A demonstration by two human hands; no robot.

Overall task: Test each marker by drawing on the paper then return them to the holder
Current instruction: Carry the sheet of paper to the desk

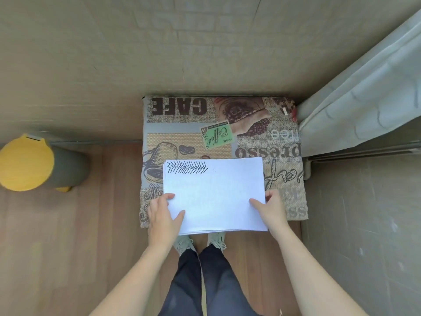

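head view, looking straight down: a person is standing at the near edge of a small table [250,142] covered in a coffee-themed cloth printed with "cafe", a cup and coffee beans. a stack of white paper [214,197] is lying on the near half of the table, its near edge reaching just past the table's rim. a band of black zigzag marker strokes [187,167] is sitting in the far left corner of the top sheet, with two tiny dark marks just to its right.

the left hand [163,215] is holding the stack at its near left corner, with the fingers [169,197] curling over the left edge onto the top sheet and the thumb lying on the paper nearer the person. the right hand [270,209] is gripping the near right edge, the thumb pressing on top of the sheet while the fingers are wrapping around the right side.

below the paper, dark trousers [205,277] and pale shoes [184,244] are showing on a wooden floor [68,236]. a yellow-topped round stool [27,161] is standing well apart at the left, and a pale curtain [364,94] is hanging at the far right. no marker or holder is showing anywhere in this view.
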